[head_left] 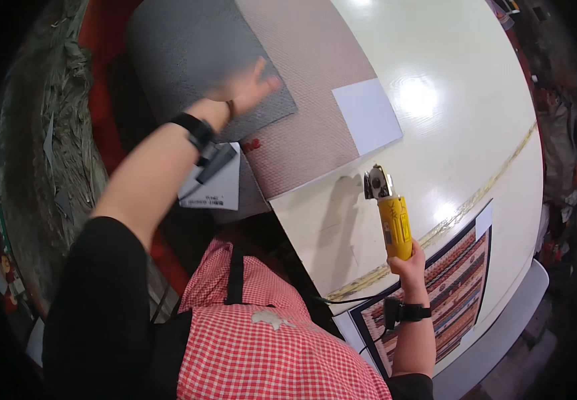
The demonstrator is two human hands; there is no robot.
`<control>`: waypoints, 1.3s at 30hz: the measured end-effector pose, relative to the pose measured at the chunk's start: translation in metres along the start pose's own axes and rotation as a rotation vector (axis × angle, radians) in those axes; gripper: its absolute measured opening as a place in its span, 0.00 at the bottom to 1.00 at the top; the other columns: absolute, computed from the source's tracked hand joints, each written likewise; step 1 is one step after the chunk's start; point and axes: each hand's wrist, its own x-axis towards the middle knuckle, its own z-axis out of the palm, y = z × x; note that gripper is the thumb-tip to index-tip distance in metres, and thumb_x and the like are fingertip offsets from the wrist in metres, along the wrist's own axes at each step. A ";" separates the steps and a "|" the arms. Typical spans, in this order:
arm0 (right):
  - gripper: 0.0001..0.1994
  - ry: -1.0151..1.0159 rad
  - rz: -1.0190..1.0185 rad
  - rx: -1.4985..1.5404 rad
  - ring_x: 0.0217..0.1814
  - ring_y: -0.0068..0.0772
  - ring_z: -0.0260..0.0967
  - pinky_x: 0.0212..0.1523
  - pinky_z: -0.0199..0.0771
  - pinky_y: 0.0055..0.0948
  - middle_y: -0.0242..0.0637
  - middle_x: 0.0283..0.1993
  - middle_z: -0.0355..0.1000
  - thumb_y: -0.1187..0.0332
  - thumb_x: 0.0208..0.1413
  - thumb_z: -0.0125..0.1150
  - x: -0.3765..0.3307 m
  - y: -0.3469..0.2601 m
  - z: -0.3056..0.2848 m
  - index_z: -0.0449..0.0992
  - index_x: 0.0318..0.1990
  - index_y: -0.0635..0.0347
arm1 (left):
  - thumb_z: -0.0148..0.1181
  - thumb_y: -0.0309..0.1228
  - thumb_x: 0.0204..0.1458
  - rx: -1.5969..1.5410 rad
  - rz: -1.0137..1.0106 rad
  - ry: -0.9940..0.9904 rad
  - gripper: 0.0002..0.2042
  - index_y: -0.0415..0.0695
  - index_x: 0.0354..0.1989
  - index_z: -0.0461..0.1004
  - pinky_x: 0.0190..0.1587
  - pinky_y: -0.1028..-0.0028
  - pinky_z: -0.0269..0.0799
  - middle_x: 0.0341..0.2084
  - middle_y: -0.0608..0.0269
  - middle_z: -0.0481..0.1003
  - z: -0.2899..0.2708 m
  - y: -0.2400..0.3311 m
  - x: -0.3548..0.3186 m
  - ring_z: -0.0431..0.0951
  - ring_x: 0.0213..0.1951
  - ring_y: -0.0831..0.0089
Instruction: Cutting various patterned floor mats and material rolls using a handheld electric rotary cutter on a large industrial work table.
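Observation:
My right hand is wrapped round the lower end of a yellow electric hand cutter. Its metal cutting head points away from me, raised above the cream table, and its shadow falls to the left. Reaching far out, my left hand is over the dark grey textured mat, its fingers apart and slightly blurred, holding nothing. Whether the palm touches the mat I cannot tell. Under the grey mat lies a pinkish-beige textured sheet, with a plain white sheet across its right edge.
The cream table curves away to the right. A striped patterned mat lies near its front edge. A black cable runs by my right wrist. A white printed paper hangs below my left forearm. Crumpled grey sheeting stands left.

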 end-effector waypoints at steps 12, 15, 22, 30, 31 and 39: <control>0.27 -0.054 -0.123 -0.117 0.41 0.27 0.68 0.45 0.68 0.24 0.37 0.39 0.71 0.77 0.33 0.59 0.054 -0.006 -0.003 0.67 0.48 0.70 | 0.64 0.66 0.26 0.659 -0.214 -0.138 0.59 0.72 0.67 0.31 0.55 0.28 0.29 0.66 0.46 0.23 0.077 0.024 -0.012 0.21 0.65 0.40; 0.27 -0.078 -0.134 -0.087 0.41 0.26 0.68 0.45 0.68 0.24 0.37 0.39 0.71 0.77 0.33 0.59 0.061 -0.010 -0.001 0.67 0.48 0.70 | 0.64 0.65 0.26 0.653 -0.223 -0.144 0.59 0.72 0.67 0.31 0.55 0.28 0.29 0.66 0.46 0.23 0.077 0.024 -0.013 0.21 0.65 0.40; 0.28 -0.112 -0.130 -0.114 0.42 0.26 0.67 0.45 0.68 0.24 0.37 0.40 0.70 0.77 0.33 0.59 0.080 -0.027 0.010 0.66 0.50 0.71 | 0.61 0.69 0.27 0.660 -0.234 -0.143 0.57 0.74 0.66 0.31 0.55 0.28 0.29 0.66 0.48 0.22 0.076 0.026 -0.013 0.20 0.65 0.42; 0.28 -0.113 -0.146 -0.040 0.42 0.25 0.68 0.44 0.68 0.24 0.37 0.41 0.71 0.77 0.33 0.60 0.109 -0.050 0.036 0.66 0.50 0.72 | 0.60 0.68 0.28 0.661 -0.239 -0.159 0.56 0.74 0.66 0.30 0.54 0.27 0.27 0.66 0.48 0.21 0.073 0.028 -0.014 0.19 0.65 0.41; 0.28 -0.115 -0.148 -0.043 0.42 0.25 0.68 0.44 0.68 0.24 0.37 0.41 0.71 0.77 0.33 0.60 0.113 -0.054 0.037 0.66 0.50 0.72 | 0.60 0.68 0.28 0.652 -0.238 -0.170 0.56 0.74 0.66 0.30 0.54 0.27 0.27 0.66 0.48 0.21 0.073 0.029 -0.014 0.19 0.65 0.41; 0.28 -0.116 -0.199 -0.102 0.41 0.26 0.69 0.44 0.69 0.24 0.37 0.40 0.71 0.76 0.33 0.60 0.138 -0.075 0.051 0.67 0.49 0.70 | 0.65 0.63 0.28 0.600 -0.214 -0.162 0.57 0.71 0.67 0.33 0.55 0.28 0.28 0.66 0.44 0.24 0.069 0.030 -0.017 0.21 0.65 0.39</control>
